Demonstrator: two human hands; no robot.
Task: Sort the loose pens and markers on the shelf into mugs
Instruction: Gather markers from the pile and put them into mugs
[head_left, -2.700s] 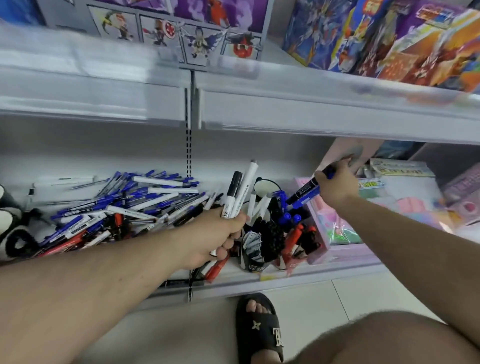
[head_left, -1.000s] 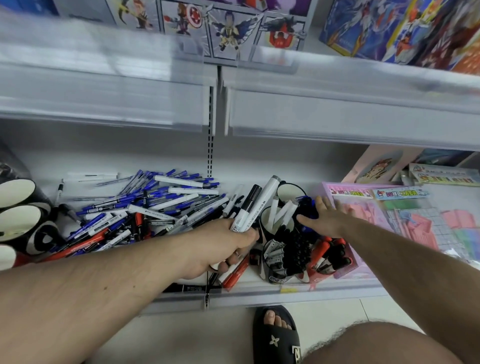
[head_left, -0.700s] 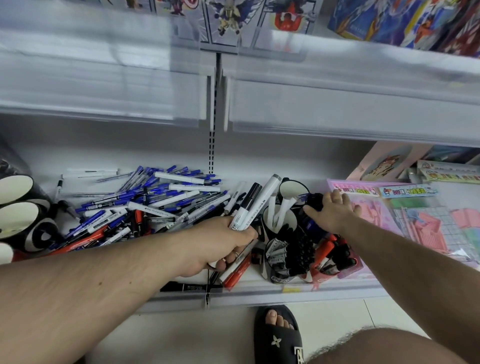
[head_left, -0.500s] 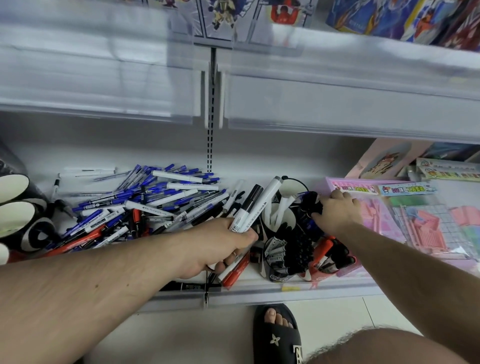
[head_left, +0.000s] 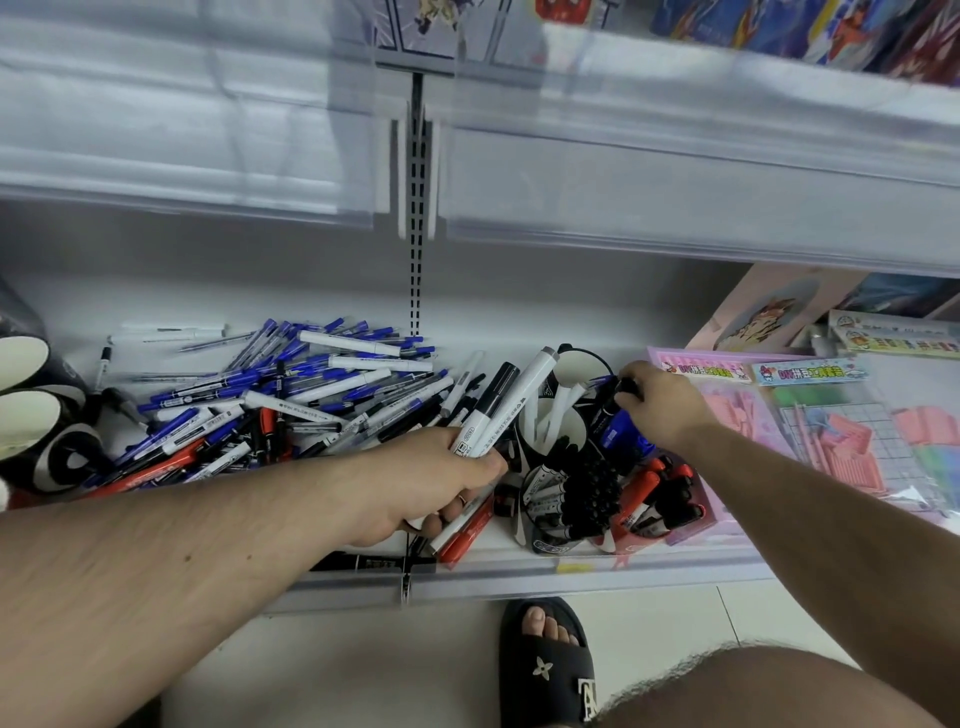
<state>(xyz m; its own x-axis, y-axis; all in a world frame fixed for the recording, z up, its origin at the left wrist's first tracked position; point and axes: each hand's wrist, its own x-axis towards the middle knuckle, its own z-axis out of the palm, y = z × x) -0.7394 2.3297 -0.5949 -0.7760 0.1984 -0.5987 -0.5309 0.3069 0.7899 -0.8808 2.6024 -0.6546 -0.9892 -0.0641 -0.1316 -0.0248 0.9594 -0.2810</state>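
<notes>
A big heap of loose pens and markers, mostly blue with some red and black, covers the lower shelf. My left hand grips two white markers, one black-capped, one grey-capped, pointing up and right. My right hand pinches the black end of a blue marker standing in a mug behind the others. A mug of white markers, a mug of black markers and a group of red markers stand between my hands.
Black-and-white empty mugs lie stacked at the far left. Pink stationery packs fill the shelf to the right. The upper shelf's front edge overhangs. A black marker lies at the shelf's front lip. My sandalled foot is on the floor below.
My right hand brought a blue marker down to the mugs, opened over them, then closed on the marker's black end. My left hand kept its hold on the two white markers.
</notes>
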